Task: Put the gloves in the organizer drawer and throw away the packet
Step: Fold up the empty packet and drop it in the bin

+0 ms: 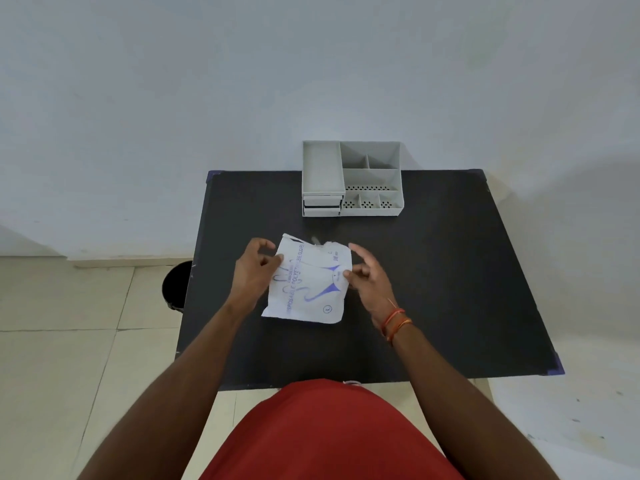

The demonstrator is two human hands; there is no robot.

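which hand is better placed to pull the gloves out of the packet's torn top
Right, probably. The right hand sits by the packet near its torn far edge, fingers free. The left hand pinches the packet's left edge, so it can steady it.

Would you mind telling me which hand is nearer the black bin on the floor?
Left. The left hand holds the packet's near-bin edge; the right hand is on the far edge from the bin.

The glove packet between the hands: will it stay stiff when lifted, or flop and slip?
The glove packet is thin printed plastic with a crinkled, curling lower edge, so it will probably sag when lifted. It looks nearly flat, so likely light. Its far end looks torn open, so tipping it that way may spill gloves. Left hand and right hand pinch its sides.
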